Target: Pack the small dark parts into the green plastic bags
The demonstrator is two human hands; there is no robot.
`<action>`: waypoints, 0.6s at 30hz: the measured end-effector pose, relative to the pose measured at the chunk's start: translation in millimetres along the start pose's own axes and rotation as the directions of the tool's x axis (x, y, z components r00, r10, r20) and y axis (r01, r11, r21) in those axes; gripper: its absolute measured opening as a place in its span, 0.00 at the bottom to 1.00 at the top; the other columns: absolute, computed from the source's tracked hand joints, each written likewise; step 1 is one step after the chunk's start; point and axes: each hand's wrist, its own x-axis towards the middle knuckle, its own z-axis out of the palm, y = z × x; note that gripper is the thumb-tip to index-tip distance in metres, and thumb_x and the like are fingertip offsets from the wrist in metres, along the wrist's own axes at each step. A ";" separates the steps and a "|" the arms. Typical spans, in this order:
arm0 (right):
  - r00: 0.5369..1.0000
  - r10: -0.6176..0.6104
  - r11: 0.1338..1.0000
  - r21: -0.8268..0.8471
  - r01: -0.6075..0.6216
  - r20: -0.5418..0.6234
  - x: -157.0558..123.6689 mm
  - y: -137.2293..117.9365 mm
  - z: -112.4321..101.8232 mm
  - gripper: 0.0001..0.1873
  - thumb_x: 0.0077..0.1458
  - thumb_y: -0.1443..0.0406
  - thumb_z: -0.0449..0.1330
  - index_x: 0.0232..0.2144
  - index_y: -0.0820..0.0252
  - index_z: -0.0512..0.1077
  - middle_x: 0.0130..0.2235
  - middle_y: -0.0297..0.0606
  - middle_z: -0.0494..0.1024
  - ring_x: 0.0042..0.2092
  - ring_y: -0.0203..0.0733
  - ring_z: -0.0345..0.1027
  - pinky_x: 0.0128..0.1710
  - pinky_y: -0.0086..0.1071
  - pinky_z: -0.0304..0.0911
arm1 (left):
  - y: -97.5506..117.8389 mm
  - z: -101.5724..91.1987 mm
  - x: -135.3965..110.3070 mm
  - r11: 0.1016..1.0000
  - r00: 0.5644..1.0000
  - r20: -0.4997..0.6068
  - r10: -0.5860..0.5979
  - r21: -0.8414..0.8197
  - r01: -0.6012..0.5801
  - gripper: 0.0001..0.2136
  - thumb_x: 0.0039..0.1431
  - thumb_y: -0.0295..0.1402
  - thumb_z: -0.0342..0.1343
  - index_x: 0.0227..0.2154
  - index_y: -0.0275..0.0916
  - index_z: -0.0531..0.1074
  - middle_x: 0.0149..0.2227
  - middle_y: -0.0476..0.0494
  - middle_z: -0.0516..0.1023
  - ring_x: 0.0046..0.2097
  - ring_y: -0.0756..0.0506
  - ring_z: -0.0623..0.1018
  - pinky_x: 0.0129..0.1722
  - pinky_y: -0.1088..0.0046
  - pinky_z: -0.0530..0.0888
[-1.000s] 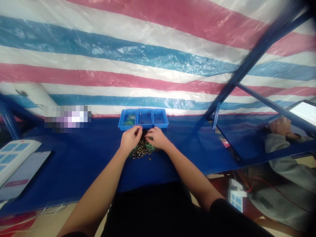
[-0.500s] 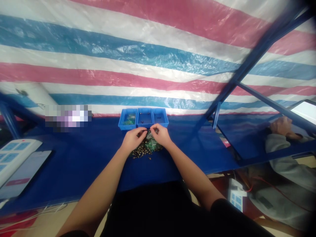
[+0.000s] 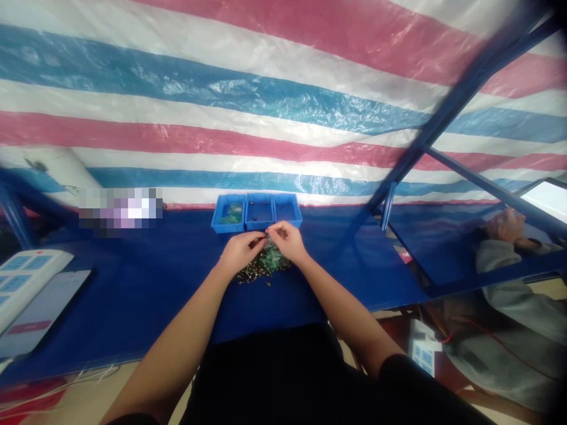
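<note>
My left hand (image 3: 241, 249) and my right hand (image 3: 287, 241) meet fingertip to fingertip just in front of three joined blue bins. Both are closed in a pinch; a tiny dark piece seems to sit between them, too small to name. Below them on the blue table lies a pile of small brass-coloured metal parts (image 3: 254, 273) beside clear green plastic bags (image 3: 273, 260). Green bags also lie in the left bin (image 3: 215, 221). A few small dark pieces are in the middle bin (image 3: 259, 225), and the right bin (image 3: 296, 224) is partly hidden by my right hand.
At the left of the blue table (image 3: 142, 295) are a white power strip (image 3: 39, 260) and a phone (image 3: 44, 319). Blue metal frame bars (image 3: 411, 156) slant up on the right. Beyond them is another person's grey sleeve (image 3: 500, 265). A striped sheet (image 3: 266, 100) hangs behind.
My fingertips have come together, the right hand shifting slightly left and the left hand slightly right. The right bin's dark piece is now hidden or out of sight.
</note>
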 end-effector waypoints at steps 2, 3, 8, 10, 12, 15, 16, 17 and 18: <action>1.000 -0.022 1.000 0.018 0.022 0.011 0.3 0.2 -0.3 0.14 0.51 0.55 0.64 0.34 0.59 0.74 0.36 0.40 0.80 0.38 0.41 0.74 0.39 0.34 0.72 | 1.4 0.2 -0.1 1.000 1.000 -0.004 -0.003 0.007 0.003 0.12 0.63 0.42 0.51 0.39 0.42 0.76 0.31 0.49 0.80 0.31 0.49 0.77 0.32 0.76 0.71; 0.999 -0.028 0.999 0.024 0.028 0.019 0.5 0.9 -0.6 0.14 0.51 0.55 0.64 0.35 0.59 0.74 0.37 0.40 0.80 0.38 0.41 0.75 0.40 0.34 0.72 | 2.0 0.2 -0.1 1.000 1.000 -0.011 -0.007 0.010 0.007 0.13 0.63 0.42 0.51 0.39 0.42 0.76 0.31 0.49 0.80 0.31 0.49 0.77 0.32 0.76 0.71; 0.998 -0.021 0.998 -0.063 0.025 0.058 2.3 7.6 -3.7 0.14 0.53 0.57 0.63 0.39 0.58 0.77 0.40 0.39 0.81 0.40 0.41 0.75 0.43 0.35 0.71 | 0.9 -6.1 2.4 1.000 0.999 -0.046 -0.014 0.026 0.015 0.14 0.63 0.43 0.49 0.41 0.42 0.76 0.34 0.47 0.81 0.33 0.48 0.78 0.34 0.74 0.71; 1.000 -0.015 0.994 -0.111 0.018 0.025 3.7 10.3 -6.1 0.13 0.53 0.58 0.62 0.38 0.58 0.78 0.39 0.39 0.81 0.38 0.40 0.75 0.42 0.35 0.71 | -2.1 -13.3 4.6 0.997 0.997 -0.057 -0.042 0.067 0.045 0.14 0.63 0.44 0.51 0.41 0.42 0.76 0.34 0.46 0.81 0.33 0.47 0.77 0.35 0.73 0.71; 1.000 -0.011 0.989 -0.149 0.009 -0.014 5.3 12.2 -9.1 0.13 0.53 0.58 0.61 0.38 0.59 0.78 0.38 0.39 0.81 0.37 0.40 0.74 0.39 0.34 0.71 | -6.0 -21.3 6.5 0.991 0.995 -0.048 -0.083 0.097 0.087 0.14 0.62 0.44 0.51 0.38 0.41 0.76 0.31 0.47 0.80 0.31 0.47 0.76 0.34 0.72 0.70; 1.000 -0.010 0.979 -0.203 0.005 -0.023 6.9 14.3 -13.0 0.12 0.53 0.59 0.61 0.36 0.59 0.78 0.37 0.39 0.81 0.35 0.39 0.73 0.37 0.32 0.70 | -11.3 -29.5 8.1 0.990 0.991 0.117 -0.071 0.127 0.056 0.15 0.59 0.46 0.53 0.31 0.42 0.77 0.27 0.47 0.77 0.29 0.46 0.74 0.29 0.71 0.67; 1.000 -0.007 0.977 -0.214 0.003 -0.014 7.0 14.8 -13.8 0.11 0.53 0.59 0.61 0.36 0.59 0.77 0.37 0.38 0.81 0.34 0.38 0.73 0.36 0.32 0.70 | -12.8 -30.4 8.2 0.989 0.986 0.154 -0.059 0.141 0.038 0.15 0.58 0.47 0.54 0.31 0.42 0.77 0.26 0.47 0.76 0.30 0.46 0.73 0.29 0.71 0.67; 1.000 -0.001 0.975 -0.222 0.000 -0.005 7.0 15.3 -14.2 0.11 0.53 0.60 0.61 0.36 0.59 0.77 0.36 0.38 0.80 0.34 0.38 0.73 0.36 0.31 0.69 | -14.0 -30.4 8.3 0.987 0.984 0.174 -0.047 0.157 0.019 0.15 0.57 0.47 0.55 0.32 0.42 0.78 0.26 0.46 0.76 0.30 0.45 0.73 0.29 0.70 0.66; 1.000 0.006 0.974 -0.227 -0.005 0.003 6.9 15.8 -14.4 0.11 0.53 0.60 0.61 0.36 0.59 0.77 0.35 0.38 0.80 0.33 0.38 0.72 0.35 0.31 0.69 | -15.1 -29.5 8.3 0.984 0.983 0.181 -0.034 0.176 0.002 0.15 0.56 0.47 0.56 0.34 0.42 0.78 0.27 0.46 0.75 0.31 0.44 0.73 0.30 0.70 0.66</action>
